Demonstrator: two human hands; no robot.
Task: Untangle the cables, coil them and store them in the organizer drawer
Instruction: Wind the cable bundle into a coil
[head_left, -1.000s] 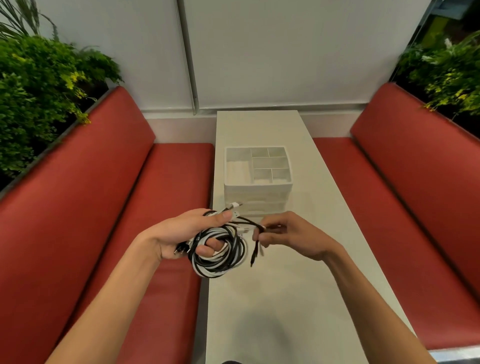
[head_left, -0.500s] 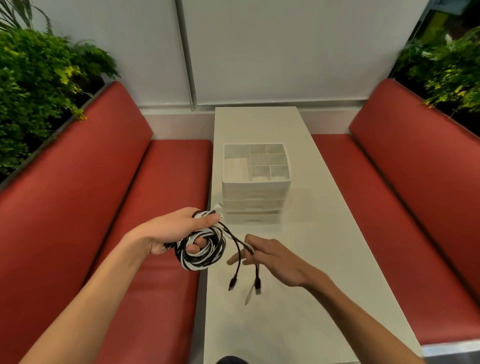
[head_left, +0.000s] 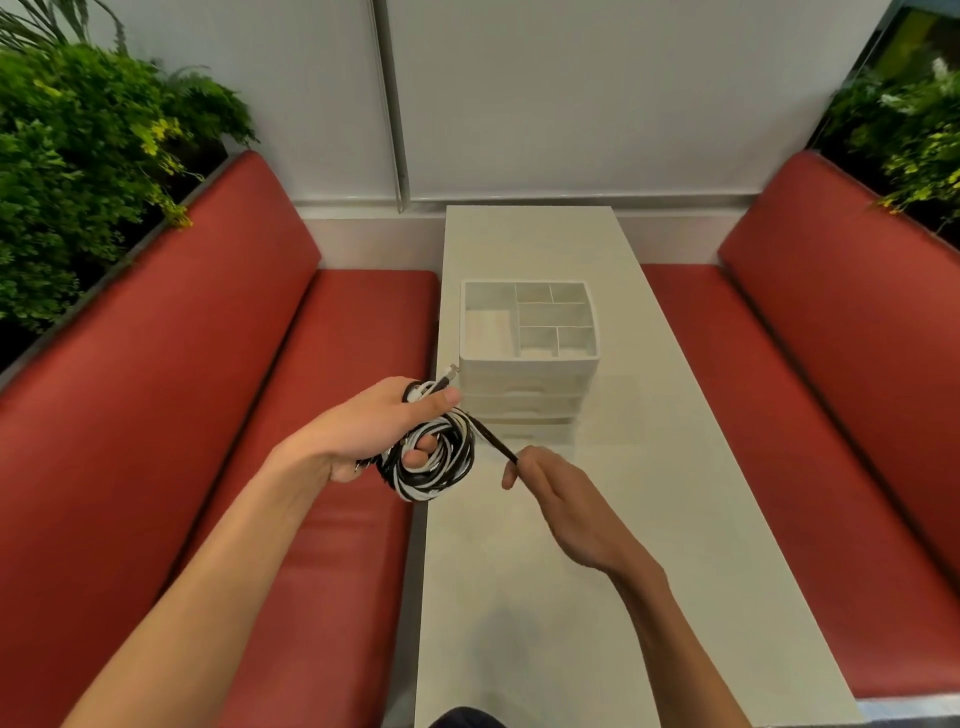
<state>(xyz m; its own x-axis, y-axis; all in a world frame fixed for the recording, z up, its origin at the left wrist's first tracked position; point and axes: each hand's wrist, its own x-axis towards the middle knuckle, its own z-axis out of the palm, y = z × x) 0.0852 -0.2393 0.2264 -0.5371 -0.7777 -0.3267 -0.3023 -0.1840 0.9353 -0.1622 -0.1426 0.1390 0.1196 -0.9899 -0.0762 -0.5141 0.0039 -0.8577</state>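
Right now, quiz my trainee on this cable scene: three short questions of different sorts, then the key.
1. True or false: the left hand grips the black-and-white cable bundle.
2. What does the right hand pinch? A) black strand B) white plug C) drawer handle
3. Fill in: the white organizer stands on the ___.
Key: 1 true; 2 A; 3 table.
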